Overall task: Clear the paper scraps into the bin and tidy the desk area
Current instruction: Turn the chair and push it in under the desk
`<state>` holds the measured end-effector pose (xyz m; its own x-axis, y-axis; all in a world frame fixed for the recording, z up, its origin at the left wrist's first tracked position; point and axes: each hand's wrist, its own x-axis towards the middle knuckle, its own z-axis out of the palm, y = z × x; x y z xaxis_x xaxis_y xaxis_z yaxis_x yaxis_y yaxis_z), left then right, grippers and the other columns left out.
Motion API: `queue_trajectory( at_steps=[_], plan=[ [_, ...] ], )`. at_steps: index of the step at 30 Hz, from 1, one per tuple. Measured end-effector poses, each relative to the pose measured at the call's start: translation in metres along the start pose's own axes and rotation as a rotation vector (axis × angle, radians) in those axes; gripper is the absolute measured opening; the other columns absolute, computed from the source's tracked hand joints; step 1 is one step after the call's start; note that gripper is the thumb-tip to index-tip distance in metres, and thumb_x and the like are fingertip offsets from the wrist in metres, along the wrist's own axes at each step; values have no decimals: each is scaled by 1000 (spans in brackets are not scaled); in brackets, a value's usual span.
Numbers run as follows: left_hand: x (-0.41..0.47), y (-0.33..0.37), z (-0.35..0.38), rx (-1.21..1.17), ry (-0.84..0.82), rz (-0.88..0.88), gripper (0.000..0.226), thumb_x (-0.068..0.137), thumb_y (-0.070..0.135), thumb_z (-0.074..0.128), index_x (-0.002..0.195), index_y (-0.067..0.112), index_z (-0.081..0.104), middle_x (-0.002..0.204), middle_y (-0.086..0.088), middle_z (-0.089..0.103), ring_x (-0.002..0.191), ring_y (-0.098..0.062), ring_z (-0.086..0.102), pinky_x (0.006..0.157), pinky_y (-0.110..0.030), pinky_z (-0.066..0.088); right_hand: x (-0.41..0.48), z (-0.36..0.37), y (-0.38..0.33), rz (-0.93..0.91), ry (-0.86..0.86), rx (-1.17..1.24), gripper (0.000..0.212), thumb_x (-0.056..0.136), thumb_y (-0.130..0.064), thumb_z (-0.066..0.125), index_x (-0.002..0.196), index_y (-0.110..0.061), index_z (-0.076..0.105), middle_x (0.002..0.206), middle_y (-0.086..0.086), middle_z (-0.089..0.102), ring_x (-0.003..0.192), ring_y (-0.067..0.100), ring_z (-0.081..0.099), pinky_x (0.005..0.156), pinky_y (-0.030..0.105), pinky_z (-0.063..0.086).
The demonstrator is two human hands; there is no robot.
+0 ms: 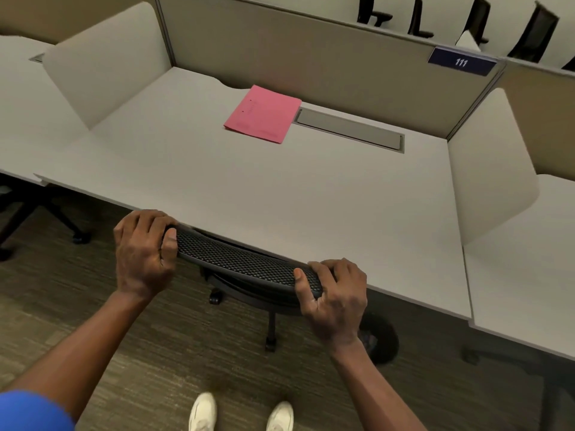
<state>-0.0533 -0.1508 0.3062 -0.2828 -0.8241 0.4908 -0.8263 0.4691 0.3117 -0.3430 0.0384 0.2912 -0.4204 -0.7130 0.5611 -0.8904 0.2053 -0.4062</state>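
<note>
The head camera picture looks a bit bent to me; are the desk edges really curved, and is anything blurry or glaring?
Head view: wide-angle lens bows the desk edges and partitions outward; lighting is soft and even, no glare; only faint shadow under the desk by the chair back both hands grip; the pink folder print and the dark bin look soft.

Left grip [143, 253] and right grip [334, 295] clenched, arms outstretched

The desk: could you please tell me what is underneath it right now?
Under the desk sits a black mesh chair, its backrest top gripped by the left hand and right hand. A dark bin stands beside it. The desk hides the chair's seat.
</note>
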Motion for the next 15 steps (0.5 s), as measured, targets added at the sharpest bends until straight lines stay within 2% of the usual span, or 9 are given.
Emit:
queue_trajectory(
  at_steps=[9, 15],
  plan=[
    [1, -4, 3, -7, 22, 7, 49, 100, 37, 33, 104, 7, 71, 112, -16, 68, 114, -40, 58, 99, -47, 38, -2, 3, -2, -6, 48, -32, 45, 98, -54, 59, 94, -16, 81, 88, 4, 70, 85, 23, 64, 85, 46, 52],
    [2, -7, 2, 0, -10, 20, 49, 99, 38, 32, 105, 8, 70, 112, -17, 67, 115, -39, 57, 98, -47, 38, -1, 2, -6, 14, 44, -37, 44, 99, -54, 58, 94, -17, 81, 88, 3, 70, 86, 21, 63, 80, 42, 47]
  ],
)
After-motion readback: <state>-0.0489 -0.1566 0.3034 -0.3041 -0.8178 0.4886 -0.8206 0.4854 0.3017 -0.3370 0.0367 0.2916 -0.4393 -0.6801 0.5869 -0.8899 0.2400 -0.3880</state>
